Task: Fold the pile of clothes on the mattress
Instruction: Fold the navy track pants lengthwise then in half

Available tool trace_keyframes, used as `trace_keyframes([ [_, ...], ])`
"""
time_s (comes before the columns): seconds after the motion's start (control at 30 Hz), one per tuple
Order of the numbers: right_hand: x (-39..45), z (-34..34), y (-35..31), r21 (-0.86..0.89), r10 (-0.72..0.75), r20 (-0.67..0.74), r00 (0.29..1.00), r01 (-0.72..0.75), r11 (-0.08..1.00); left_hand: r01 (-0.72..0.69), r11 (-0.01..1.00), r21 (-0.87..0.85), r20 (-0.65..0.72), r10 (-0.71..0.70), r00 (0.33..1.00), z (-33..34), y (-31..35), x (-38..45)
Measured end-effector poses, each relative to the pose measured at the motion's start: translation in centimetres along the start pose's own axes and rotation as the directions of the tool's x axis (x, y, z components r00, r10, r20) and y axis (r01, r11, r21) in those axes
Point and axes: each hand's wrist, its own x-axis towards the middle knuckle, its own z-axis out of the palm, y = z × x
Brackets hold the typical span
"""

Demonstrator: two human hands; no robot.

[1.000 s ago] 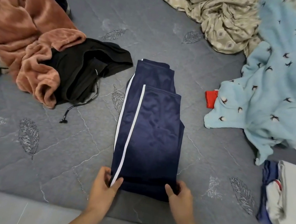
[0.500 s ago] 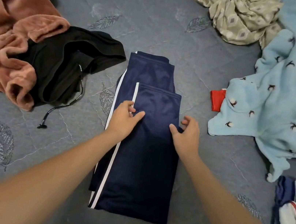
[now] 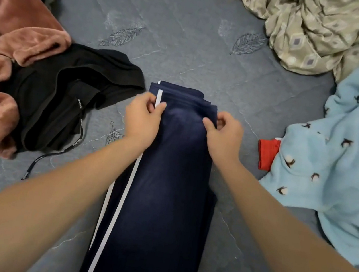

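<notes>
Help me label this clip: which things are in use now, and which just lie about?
In use: navy trousers, left hand, right hand.
Lying about: pink fleece, black garment, beige cloth, blue fleece, red item.

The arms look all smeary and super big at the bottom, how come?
Head view: the forearms blur toward the lower corners and the wide lens stretches them; the left hand, the right hand and the navy trousers mid-frame are sharper; light is soft, no glare.

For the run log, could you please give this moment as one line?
left hand: pinches navy track pants | right hand: pinches same | mattress
</notes>
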Motion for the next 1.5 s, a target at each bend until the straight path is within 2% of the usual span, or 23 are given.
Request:
trace_keyframes([
  [0.07, 2.0, 0.8, -0.9, -0.052, -0.051, -0.041, 0.998, 0.049, 0.997, -0.050, 0.998, 0.047, -0.069, 0.053, 0.996, 0.1, 0.5, 2.3],
  [0.13, 1.6, 1.0, -1.8, -0.192, -0.138, -0.115, 0.984, 0.115, 0.975, -0.109, 0.991, 0.075, -0.118, 0.118, 0.986, -0.4, 0.7, 2.3],
  [0.2, -1.8, 0.8, -2.1, -0.315, -0.269, -0.142, 0.953, 0.215, 0.924, -0.253, 0.945, 0.206, -0.075, 0.273, 0.959, -1.5, 0.0, -0.5],
  [0.23, -4.3, 0.8, -1.8, -0.364, -0.336, -0.087, 0.938, 0.284, 0.887, -0.346, 0.896, 0.279, 0.001, 0.360, 0.933, -2.0, -0.9, -2.7],
  [0.3, -8.8, 1.7, 0.3, -0.427, -0.382, 0.144, 0.913, 0.406, 0.808, -0.527, 0.765, 0.371, 0.259, 0.460, 0.849, -2.7, -3.8, -7.3],
  [0.37, -10.5, 3.3, 3.7, -0.510, -0.351, 0.313, 0.882, 0.468, 0.721, -0.619, 0.645, 0.448, 0.457, 0.430, 0.779, -2.0, -7.0, -9.8],
  [0.5, -9.0, 4.9, 6.3, -0.599, -0.350, 0.362, 0.864, 0.503, 0.623, -0.639, 0.539, 0.549, 0.517, 0.382, 0.766, -0.3, -8.8, -8.3],
  [0.57, -8.8, 5.0, 6.2, -0.599, -0.356, 0.365, 0.860, 0.509, 0.618, -0.644, 0.525, 0.556, 0.518, 0.388, 0.763, -0.2, -8.8, -7.9],
  [0.63, -9.8, 4.0, 5.8, -0.585, -0.340, 0.363, 0.868, 0.496, 0.642, -0.621, 0.574, 0.533, 0.499, 0.379, 0.779, -1.1, -8.8, -9.0],
  [0.73, -13.6, 0.9, 6.0, -0.579, -0.258, 0.313, 0.914, 0.399, 0.711, -0.526, 0.678, 0.513, 0.441, 0.318, 0.839, -3.9, -9.1, -13.2],
  [0.8, -17.8, -1.2, 6.6, -0.562, -0.128, 0.217, 0.968, 0.231, 0.794, -0.374, 0.777, 0.506, 0.365, 0.200, 0.909, -6.1, -10.1, -16.8],
  [0.87, -22.3, -2.6, 7.3, -0.520, 0.049, 0.077, 0.996, -0.002, 0.854, -0.169, 0.865, 0.472, 0.266, 0.043, 0.963, -8.1, -11.5, -20.4],
  [0.93, -26.1, -3.4, 7.7, -0.432, 0.240, -0.017, 0.971, -0.224, 0.874, -0.008, 0.897, 0.442, 0.176, -0.078, 0.981, -9.8, -12.8, -23.6],
  [1.03, -29.8, -3.6, 7.7, -0.239, 0.491, 0.002, 0.871, -0.477, 0.846, 0.081, 0.900, 0.428, 0.164, -0.166, 0.972, -11.5, -14.2, -26.8],
  [1.1, -31.4, -3.0, 7.3, -0.192, 0.520, 0.048, 0.853, -0.503, 0.843, 0.093, 0.926, 0.365, 0.211, -0.180, 0.961, -12.2, -14.8, -27.9],
  [1.17, -32.3, -2.1, 7.1, -0.062, 0.503, 0.093, 0.859, -0.500, 0.864, 0.199, 0.963, 0.180, 0.238, -0.239, 0.941, -12.5, -14.9, -28.1],
  [1.23, -32.6, -1.7, 6.7, 0.099, 0.510, 0.106, 0.853, -0.520, 0.849, 0.348, 0.936, 0.050, 0.267, -0.348, 0.899, -12.5, -14.7, -27.6],
  [1.3, -33.0, -1.9, 6.1, 0.243, 0.537, 0.108, 0.837, -0.546, 0.802, 0.398, 0.917, -0.035, 0.280, -0.374, 0.884, -12.8, -14.3, -27.5],
  [1.4, -35.2, -2.7, 5.1, 0.284, 0.521, 0.088, 0.849, -0.522, 0.804, 0.316, 0.943, -0.107, 0.271, -0.278, 0.922, -14.8, -13.8, -29.4],
  [1.5, -38.3, -4.2, 4.1, 0.273, 0.462, 0.144, 0.875, -0.484, 0.831, 0.211, 0.977, -0.037, 0.296, -0.191, 0.936, -17.7, -13.9, -32.7],
])
